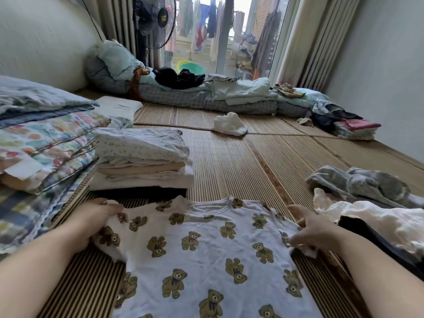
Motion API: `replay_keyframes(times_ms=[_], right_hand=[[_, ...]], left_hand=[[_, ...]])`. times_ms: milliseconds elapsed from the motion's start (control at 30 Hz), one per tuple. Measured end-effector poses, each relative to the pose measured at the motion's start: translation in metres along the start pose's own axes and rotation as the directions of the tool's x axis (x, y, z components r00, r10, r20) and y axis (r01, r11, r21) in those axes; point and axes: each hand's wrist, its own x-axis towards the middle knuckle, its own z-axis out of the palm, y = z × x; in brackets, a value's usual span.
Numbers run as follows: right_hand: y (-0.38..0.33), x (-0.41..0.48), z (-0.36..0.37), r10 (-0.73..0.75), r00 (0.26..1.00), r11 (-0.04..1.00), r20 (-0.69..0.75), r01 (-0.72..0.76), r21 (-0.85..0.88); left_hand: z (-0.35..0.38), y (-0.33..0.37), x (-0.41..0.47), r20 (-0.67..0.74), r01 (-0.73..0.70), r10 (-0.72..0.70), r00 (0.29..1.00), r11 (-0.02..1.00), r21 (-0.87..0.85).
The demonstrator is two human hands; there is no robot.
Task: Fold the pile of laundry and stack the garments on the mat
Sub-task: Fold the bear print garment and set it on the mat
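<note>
1. The shirt (206,255) (white, scattered with brown bears) lies spread flat on the mat (241,161) right in front of the person. Its neckline points away from them and its hem runs off the bottom of the view.
2. The left hand (96,223) grips the sleeve on its side up at the shoulder, with the fingers curled into the cloth and the edge bunched beneath them.
3. The right hand (314,230) holds the opposite sleeve. Its fingers are bent down onto the fabric and pinch a small fold at the sleeve's end.
4. Just beyond the left hand stands the stack (142,161) of folded garments. It has a dark layer at the bottom, cream and white ones above, and a dotted pale piece on top.
5. To the right of the right hand sits the pile (367,203), still unfolded. A grey-blue fleecy piece lies at the back, crumpled white cloth in front of it, and something dark beside the forearm.
6. Farther out, a white garment (229,123) lies crumpled alone on the mat, well apart from stack and pile.
7. A folded floral quilt (46,138) lies left of the stack, touching it.
8. Bedding (206,97) runs along the far end by the glass door, and a fan (156,19) stands behind it.
</note>
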Motion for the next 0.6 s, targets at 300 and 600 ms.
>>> replay_keyframes(times_ms=[300, 600], right_hand=[[0.006, 0.005, 0.003, -0.047, 0.997, 0.954, -0.061, 0.027, -0.297], [0.000, 0.006, -0.014, 0.028, 0.895, 0.991, -0.445, 0.034, 0.129]], left_hand=[[-0.002, 0.008, 0.001, 0.165, 0.116, -0.131, 0.978, 0.988, 0.099], [-0.016, 0.036, -0.017, 0.148, -0.117, 0.029, 0.989, 0.764, 0.634]])
